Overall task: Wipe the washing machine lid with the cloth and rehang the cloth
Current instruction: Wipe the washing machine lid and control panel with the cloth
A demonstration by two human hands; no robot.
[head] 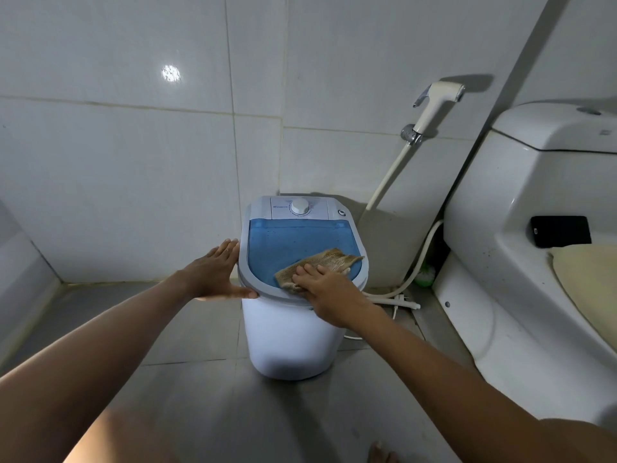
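A small white washing machine point(287, 339) stands on the floor in the room's corner. Its lid point(283, 245) is translucent blue with a grey rim. A tan, coarse cloth point(329, 260) lies flat on the lid's front right part. My right hand point(325, 285) rests palm down on the cloth's near edge, fingers spread over it. My left hand point(217, 274) lies flat against the machine's left rim, fingers straight, thumb along the front edge. A white dial point(299, 206) sits on the control panel behind the lid.
A white toilet point(534, 262) stands close on the right, with a dark phone point(561, 231) on it. A bidet sprayer point(437, 105) hangs on the tiled wall, its hose running down behind the machine. Grey floor tiles lie in front.
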